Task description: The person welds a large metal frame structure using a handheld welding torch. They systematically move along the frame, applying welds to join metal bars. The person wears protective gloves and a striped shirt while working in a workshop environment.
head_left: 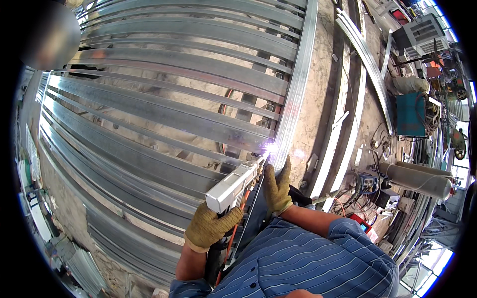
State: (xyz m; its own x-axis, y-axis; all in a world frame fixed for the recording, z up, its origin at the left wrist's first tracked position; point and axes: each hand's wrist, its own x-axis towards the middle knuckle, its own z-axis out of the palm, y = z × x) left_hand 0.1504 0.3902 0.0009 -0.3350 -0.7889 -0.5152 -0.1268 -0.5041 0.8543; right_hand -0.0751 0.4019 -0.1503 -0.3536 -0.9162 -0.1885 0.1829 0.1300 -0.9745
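Observation:
My left hand (213,226), in a tan work glove, is wrapped round the handle of a boxy silver welding gun (233,186). The gun's nozzle points away from me, and a bright violet-white spark (270,148) glows at its tip. The spark sits where a grey metal slat (179,116) meets the long metal side rail (298,84). My right hand (277,190), gloved alike, lies against the near end of that rail with its fingers stretched out and apart, just short of the spark. An orange-red hose (243,203) runs down beside the gun.
Long metal profiles (350,114) lie on the floor to the right. Beyond them are a teal box (411,114), gas cylinders (417,180) and tangled cables (380,141). Another person (49,35), blurred, is at the far left end of the slats.

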